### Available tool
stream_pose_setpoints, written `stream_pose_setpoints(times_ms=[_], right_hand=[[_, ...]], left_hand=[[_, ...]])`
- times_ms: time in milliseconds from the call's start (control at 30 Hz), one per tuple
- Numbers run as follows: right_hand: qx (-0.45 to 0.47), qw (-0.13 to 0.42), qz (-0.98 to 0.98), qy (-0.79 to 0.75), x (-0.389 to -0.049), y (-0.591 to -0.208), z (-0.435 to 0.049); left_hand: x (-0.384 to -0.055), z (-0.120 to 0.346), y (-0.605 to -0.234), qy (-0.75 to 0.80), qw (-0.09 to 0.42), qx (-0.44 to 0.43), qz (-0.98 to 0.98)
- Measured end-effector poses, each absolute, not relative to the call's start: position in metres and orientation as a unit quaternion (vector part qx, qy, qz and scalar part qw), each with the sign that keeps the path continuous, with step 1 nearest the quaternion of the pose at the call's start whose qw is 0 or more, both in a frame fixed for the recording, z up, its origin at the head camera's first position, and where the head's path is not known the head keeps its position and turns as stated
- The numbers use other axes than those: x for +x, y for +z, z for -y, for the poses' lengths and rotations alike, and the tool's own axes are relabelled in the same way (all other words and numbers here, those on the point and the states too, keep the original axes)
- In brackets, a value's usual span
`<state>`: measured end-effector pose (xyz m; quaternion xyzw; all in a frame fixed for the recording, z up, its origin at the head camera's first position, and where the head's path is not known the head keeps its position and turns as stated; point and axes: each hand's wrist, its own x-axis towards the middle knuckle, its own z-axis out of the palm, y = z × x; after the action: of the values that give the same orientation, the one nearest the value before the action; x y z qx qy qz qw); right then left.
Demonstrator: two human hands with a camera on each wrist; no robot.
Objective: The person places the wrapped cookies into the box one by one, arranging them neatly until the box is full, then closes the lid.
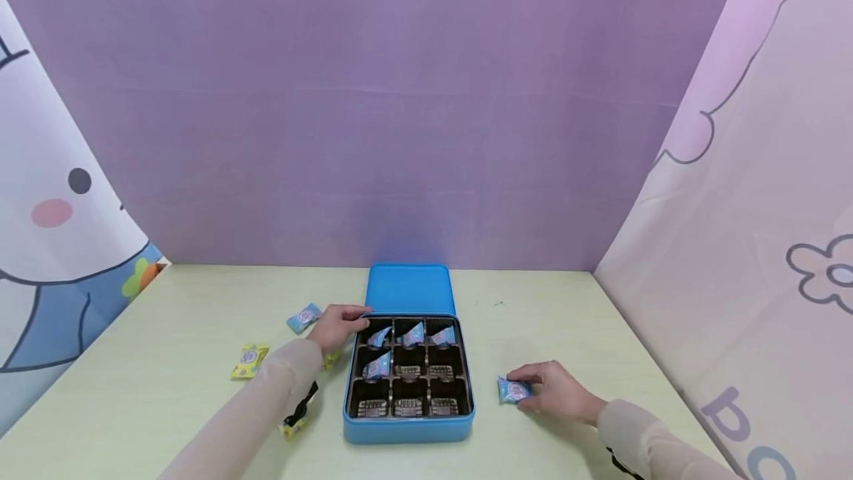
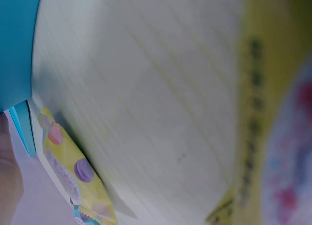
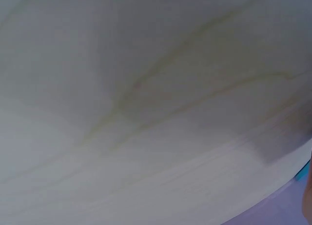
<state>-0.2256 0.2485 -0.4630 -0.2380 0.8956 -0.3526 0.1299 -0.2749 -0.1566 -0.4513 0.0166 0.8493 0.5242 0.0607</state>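
A blue box (image 1: 408,432) stands on the table with its lid (image 1: 409,289) folded back and a dark divided tray inside. Small blue wrapped packets (image 1: 378,366) fill the back row of compartments and the middle row's left one. My left hand (image 1: 335,327) rests at the box's back left corner, fingers stretched along the rim. To the right of the box, my right hand (image 1: 556,391) pinches a blue wrapped packet (image 1: 513,390) between thumb and fingers, low over the table. In the right wrist view that packet is out of sight; only a bit of hand (image 3: 307,200) shows.
Left of the box lie a blue packet (image 1: 303,318) and a yellow packet (image 1: 249,361). Other yellow packets (image 1: 329,360) are partly covered by the left arm. One yellow packet (image 2: 78,171) lies near the box in the left wrist view. A purple backdrop (image 1: 413,110) rises behind the table.
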Motion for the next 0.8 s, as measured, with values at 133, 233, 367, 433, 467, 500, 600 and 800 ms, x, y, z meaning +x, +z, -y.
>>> stream_pose_setpoints(times_ms=[133, 233, 367, 433, 467, 500, 600, 800], right_hand=[[-0.238, 0.124, -0.901, -0.342, -0.2253, -0.4621, -0.2476], [-0.241, 0.116, -0.903, -0.336, -0.2252, -0.4617, -0.2470], [-0.241, 0.117, -0.902, -0.338, -0.2256, -0.4611, -0.2470], [-0.238, 0.121, -0.901, -0.342, -0.2259, -0.4610, -0.2472], [-0.237, 0.123, -0.900, -0.344, -0.2262, -0.4611, -0.2473], [-0.237, 0.123, -0.900, -0.343, -0.2264, -0.4610, -0.2473], [-0.239, 0.124, -0.900, -0.344, -0.2273, -0.4605, -0.2470], [-0.245, 0.120, -0.900, -0.340, -0.2292, -0.4570, -0.2451]], left_hand=[[-0.2753, 0.1566, -0.4516, 0.526, 0.064, 0.017, -0.848], [-0.2752, 0.1568, -0.4512, 0.531, 0.066, 0.017, -0.845], [-0.2748, 0.1573, -0.4509, 0.534, 0.068, 0.020, -0.843], [-0.2750, 0.1575, -0.4508, 0.535, 0.069, 0.022, -0.842], [-0.2752, 0.1576, -0.4507, 0.535, 0.070, 0.023, -0.841], [-0.2752, 0.1577, -0.4504, 0.536, 0.071, 0.023, -0.841], [-0.2749, 0.1577, -0.4491, 0.536, 0.073, 0.024, -0.840], [-0.2736, 0.1575, -0.4480, 0.530, 0.075, 0.023, -0.844]])
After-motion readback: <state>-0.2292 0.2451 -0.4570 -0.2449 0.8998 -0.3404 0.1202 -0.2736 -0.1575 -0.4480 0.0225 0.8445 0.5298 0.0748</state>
